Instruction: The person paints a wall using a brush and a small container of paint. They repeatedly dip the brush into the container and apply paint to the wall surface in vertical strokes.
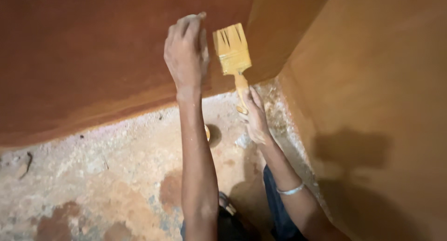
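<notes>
While held upright, paintbrush (232, 49) bristles look ochre-coated.

The paintbrush (233, 52) stands upright against the wall (93, 50), bristles uppermost. The left hand (186, 50) lies flat on the wall just left of the paintbrush. The right hand (255, 117) grips the handle below the bristles. The floor (116, 176) lies below the paintbrush, and a side wall (372, 83) rises to its right.
</notes>
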